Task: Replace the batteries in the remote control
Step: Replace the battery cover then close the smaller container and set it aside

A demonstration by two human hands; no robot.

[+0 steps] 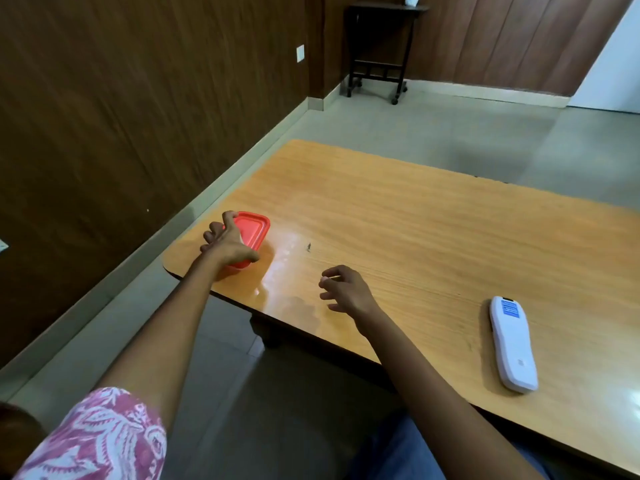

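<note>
Your left hand (pixel 230 244) grips the red-lidded container (pixel 252 229), your right hand (pixel 346 289) hovers loosely curled and empty, and the white remote control (pixel 513 344) lies back-up well to the right on the table (pixel 415 220), probably light, rigid and slick, so take its 2 long edges.

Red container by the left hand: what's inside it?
That cannot be seen. The red container is closed with its lid on, and the left hand grips it from above, so whatever it holds is covered.
</note>
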